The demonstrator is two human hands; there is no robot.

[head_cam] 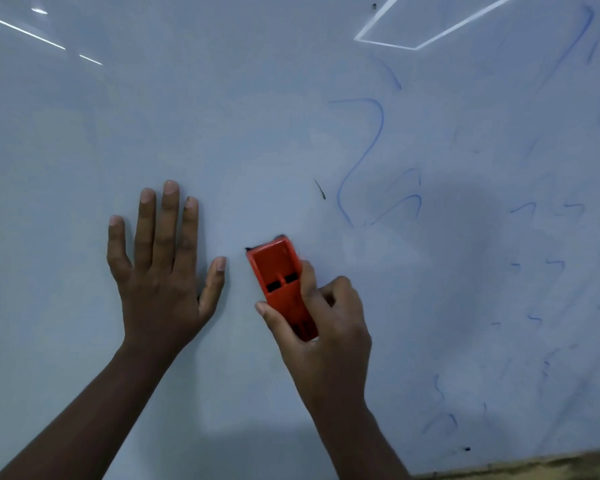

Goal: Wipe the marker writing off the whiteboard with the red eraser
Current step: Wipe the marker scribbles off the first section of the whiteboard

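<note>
Right now my right hand (321, 318) is wrapped around the back half of the red eraser (280, 277), thumb on one side and fingers curled over the other, with its felt face against the whiteboard (257, 98) near the middle of the view. My left hand (161, 268) lies flat on the board just beside it, fingers straight and spread, holding nothing. The blue marker writing (364, 157) sits up and to the right, with fainter scraps trailing down that side. I reckon the risk is the grip: holding so far back, the front edge could lift on a long stroke and skip over lines. My braced palm might also smear anything it slides across.
</note>
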